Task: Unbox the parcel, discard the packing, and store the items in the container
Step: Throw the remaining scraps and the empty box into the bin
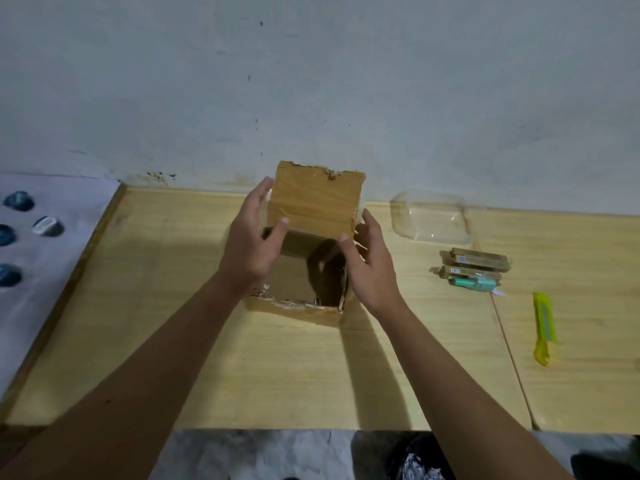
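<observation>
A brown cardboard box stands open on the wooden table, its lid flap raised towards the wall. My left hand holds the flap's left edge, thumb on its inner face and fingers behind it. My right hand grips the box's right side, thumb at the flap's lower corner. The inside of the box is dark and shadowed. A clear plastic container sits to the back right. In front of it lie two brown packets and a teal item.
A yellow utility knife lies on the table at the right. To the left, a grey cloth carries several dark round objects. The wall rises directly behind the box. The table's front edge runs just above my lap.
</observation>
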The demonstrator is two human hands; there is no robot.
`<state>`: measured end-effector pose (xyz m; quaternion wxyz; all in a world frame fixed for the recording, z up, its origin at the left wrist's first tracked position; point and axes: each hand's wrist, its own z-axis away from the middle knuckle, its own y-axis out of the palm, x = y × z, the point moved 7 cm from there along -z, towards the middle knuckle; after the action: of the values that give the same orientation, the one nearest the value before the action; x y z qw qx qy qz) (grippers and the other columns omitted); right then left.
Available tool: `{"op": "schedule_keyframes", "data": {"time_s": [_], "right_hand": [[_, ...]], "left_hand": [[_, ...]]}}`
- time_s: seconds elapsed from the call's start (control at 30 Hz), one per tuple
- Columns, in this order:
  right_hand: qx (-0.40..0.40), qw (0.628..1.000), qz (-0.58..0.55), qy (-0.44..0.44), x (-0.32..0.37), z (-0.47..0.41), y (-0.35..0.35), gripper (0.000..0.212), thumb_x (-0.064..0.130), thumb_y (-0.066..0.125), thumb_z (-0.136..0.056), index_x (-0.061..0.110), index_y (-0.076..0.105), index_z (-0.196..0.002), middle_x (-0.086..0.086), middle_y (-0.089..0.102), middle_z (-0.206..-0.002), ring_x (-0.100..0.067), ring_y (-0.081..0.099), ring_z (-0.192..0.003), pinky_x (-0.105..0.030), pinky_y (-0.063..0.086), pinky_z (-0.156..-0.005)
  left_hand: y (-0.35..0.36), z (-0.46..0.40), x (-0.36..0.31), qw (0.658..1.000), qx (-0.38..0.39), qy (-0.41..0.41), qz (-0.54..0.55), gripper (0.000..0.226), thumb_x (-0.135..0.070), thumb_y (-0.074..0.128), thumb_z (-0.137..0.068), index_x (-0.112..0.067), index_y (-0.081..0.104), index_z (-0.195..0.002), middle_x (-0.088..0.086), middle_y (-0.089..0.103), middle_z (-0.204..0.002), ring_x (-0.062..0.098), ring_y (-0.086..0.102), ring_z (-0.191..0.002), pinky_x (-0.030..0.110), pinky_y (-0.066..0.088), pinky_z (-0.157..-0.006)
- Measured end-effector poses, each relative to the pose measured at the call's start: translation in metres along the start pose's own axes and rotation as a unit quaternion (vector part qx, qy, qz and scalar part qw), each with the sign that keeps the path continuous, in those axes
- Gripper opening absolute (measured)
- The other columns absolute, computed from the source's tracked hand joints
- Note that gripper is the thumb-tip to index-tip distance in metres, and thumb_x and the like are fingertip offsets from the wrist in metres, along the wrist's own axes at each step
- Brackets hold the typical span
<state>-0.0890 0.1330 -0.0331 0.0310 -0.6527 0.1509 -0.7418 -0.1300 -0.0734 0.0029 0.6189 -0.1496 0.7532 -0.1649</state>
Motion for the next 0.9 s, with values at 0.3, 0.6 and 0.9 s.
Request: {"op": "schedule_keyframes", "data": {"time_s": [0.3,0.6,0.9], "right_hand": [[-0.027,0.989,-0.143,0.028,-0.008,0.001,0.01,0.042,0.049,0.045,-0.106,0.052,0.041,-0.147,0.005,0.057,-0.144,-0.015,0.053,-0.135,-0.039,0.041,-0.113],[-0.038,0.955,-0.281,0.081,-0.017,-0.011,-0.025,0.041,0.049,0.054,-0.1,0.021,0.08,-0.084,-0.006,0.069,-0.12,-0.019,0.066,-0.116,-0.047,0.051,-0.104],[-0.014,0.984,-0.159,0.075,-0.054,0.017,-0.024,0.068,0.037,0.073,-0.088,0.027,0.048,-0.151,0.007,0.058,-0.147,-0.013,0.06,-0.132,-0.042,0.048,-0.114]], "left_hand": [[0.008,0.016,0.04,0.974,0.048,-0.156,0.16,0.072,-0.063,0.046,-0.101,-0.019,0.04,-0.157,0.0,0.047,-0.159,0.011,0.041,-0.149,0.045,0.031,-0.126],[0.025,0.024,0.028,0.922,0.015,-0.219,0.318,0.078,-0.064,0.019,-0.105,-0.005,0.07,-0.113,0.014,0.072,-0.111,0.03,0.068,-0.112,0.042,0.055,-0.098],[0.038,0.052,0.057,0.935,0.098,-0.208,0.269,0.058,-0.018,0.063,-0.099,-0.023,0.047,-0.154,-0.005,0.055,-0.153,0.018,0.051,-0.143,0.044,0.035,-0.123]]}}
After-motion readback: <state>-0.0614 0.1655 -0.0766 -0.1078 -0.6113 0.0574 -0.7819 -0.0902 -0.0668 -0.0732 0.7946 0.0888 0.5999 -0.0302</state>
